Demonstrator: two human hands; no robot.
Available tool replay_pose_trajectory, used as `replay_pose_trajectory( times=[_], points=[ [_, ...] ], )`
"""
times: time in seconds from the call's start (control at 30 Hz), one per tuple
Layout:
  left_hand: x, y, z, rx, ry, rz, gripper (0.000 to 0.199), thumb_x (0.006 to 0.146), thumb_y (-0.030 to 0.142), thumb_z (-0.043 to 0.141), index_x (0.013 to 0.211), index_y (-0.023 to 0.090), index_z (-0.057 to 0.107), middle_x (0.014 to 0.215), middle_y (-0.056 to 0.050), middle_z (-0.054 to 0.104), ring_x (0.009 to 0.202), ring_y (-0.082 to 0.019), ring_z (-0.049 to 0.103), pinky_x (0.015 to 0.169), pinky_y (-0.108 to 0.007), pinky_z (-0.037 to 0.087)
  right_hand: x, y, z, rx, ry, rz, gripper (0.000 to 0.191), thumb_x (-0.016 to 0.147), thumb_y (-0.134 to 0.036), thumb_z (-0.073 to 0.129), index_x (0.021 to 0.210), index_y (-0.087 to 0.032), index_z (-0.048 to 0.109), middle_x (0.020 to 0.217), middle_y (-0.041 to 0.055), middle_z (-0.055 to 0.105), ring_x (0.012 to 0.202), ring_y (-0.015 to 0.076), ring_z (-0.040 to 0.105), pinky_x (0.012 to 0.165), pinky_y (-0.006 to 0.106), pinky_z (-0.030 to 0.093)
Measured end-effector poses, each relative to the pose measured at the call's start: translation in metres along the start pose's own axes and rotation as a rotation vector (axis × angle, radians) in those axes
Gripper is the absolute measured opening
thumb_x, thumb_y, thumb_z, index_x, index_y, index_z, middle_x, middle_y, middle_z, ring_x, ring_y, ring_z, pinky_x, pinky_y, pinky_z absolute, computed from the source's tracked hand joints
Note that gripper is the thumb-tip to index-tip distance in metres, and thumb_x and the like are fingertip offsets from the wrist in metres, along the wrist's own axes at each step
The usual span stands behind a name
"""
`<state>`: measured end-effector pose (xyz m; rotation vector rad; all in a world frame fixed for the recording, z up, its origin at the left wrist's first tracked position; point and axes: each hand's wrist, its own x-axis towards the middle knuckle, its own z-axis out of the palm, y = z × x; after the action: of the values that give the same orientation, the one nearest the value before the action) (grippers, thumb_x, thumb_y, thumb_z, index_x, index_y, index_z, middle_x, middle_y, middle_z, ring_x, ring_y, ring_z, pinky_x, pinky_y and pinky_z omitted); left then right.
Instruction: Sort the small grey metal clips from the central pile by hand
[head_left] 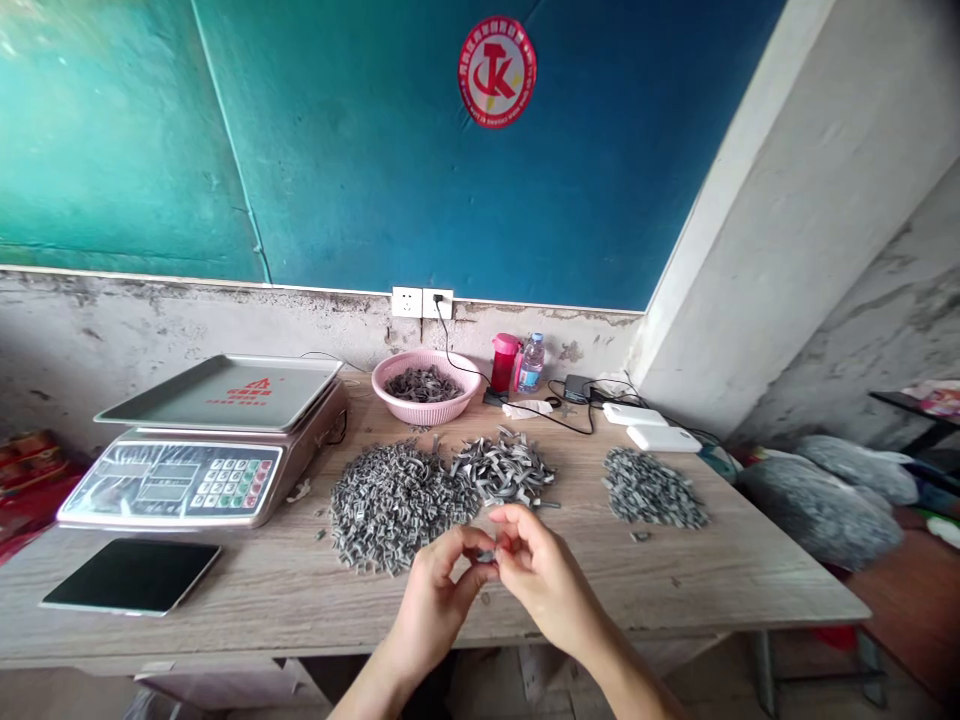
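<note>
My left hand (436, 592) and my right hand (549, 585) meet above the front of the table, fingertips pinched together. Between them is a small grey piece (486, 556), mostly covered by the fingers; its exact kind does not show. Just beyond my left hand lies a wide heap of small grey buckle-like pieces (394, 500). Touching that heap on its right, a pile of loose grey strips (504, 468) lies past my fingertips. Farther right is a separate pile of small, flat grey pieces (651, 487).
On the left stand a scale (169, 480) and a black tablet (133, 576). A pink basket (427, 412) of dark grey strips sits at the back, beside a red-pink cup (504, 364) and a water bottle (532, 364). Cables and white power banks (664, 438) lie right.
</note>
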<state>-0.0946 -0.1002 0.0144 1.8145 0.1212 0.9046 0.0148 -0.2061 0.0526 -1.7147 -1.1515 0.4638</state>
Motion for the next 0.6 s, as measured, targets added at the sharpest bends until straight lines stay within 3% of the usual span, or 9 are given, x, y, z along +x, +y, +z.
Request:
replay_pose_trajectory(
  times=[0.1,0.17,0.3,0.43,0.6],
  points=[
    [0.000,-0.003,-0.002,0.300,0.063,0.231,0.018,0.087,0.010,0.051,0.101,0.019,0.055,0.090,-0.004,0.062,0.081,-0.012,0.058,0.073,-0.022,0.045,0.001,0.003,0.002,-0.012,0.007,-0.001,0.029,0.081,-0.015,0.047,0.110,-0.021,0.050,0.087,0.0014,0.058,0.078,0.0143,0.058,0.073,0.027,0.047],
    [-0.002,-0.005,-0.001,0.407,0.097,0.298,0.020,0.087,0.008,0.050,0.104,0.019,0.054,0.092,-0.005,0.062,0.083,-0.013,0.057,0.075,-0.023,0.046,0.002,0.003,0.004,-0.013,0.022,0.016,0.030,0.079,-0.015,0.048,0.108,-0.020,0.051,0.084,0.0009,0.058,0.076,0.0142,0.057,0.071,0.027,0.046],
    [-0.007,-0.008,0.004,0.456,0.157,0.284,0.023,0.087,0.007,0.051,0.106,0.019,0.053,0.097,-0.005,0.061,0.089,-0.014,0.056,0.080,-0.025,0.046,0.005,0.004,0.010,0.128,0.060,0.112,0.028,0.074,-0.015,0.050,0.102,-0.017,0.051,0.075,-0.0005,0.054,0.067,0.0125,0.052,0.062,0.024,0.042],
    [-0.011,-0.008,0.007,0.418,0.170,0.225,0.021,0.088,0.008,0.049,0.105,0.019,0.053,0.094,-0.005,0.060,0.086,-0.013,0.056,0.077,-0.024,0.047,0.007,0.009,0.013,0.277,0.052,0.177,0.029,0.072,-0.016,0.052,0.101,-0.015,0.049,0.078,0.0007,0.055,0.068,0.0126,0.052,0.062,0.024,0.041],
    [-0.009,-0.003,0.004,0.563,0.090,0.275,0.019,0.088,0.011,0.049,0.105,0.017,0.052,0.090,-0.006,0.061,0.080,-0.016,0.054,0.072,-0.030,0.046,0.008,0.015,0.011,0.137,0.027,0.146,0.030,0.072,-0.014,0.051,0.102,-0.016,0.050,0.074,-0.0015,0.054,0.067,0.0123,0.051,0.063,0.025,0.041]
  ],
)
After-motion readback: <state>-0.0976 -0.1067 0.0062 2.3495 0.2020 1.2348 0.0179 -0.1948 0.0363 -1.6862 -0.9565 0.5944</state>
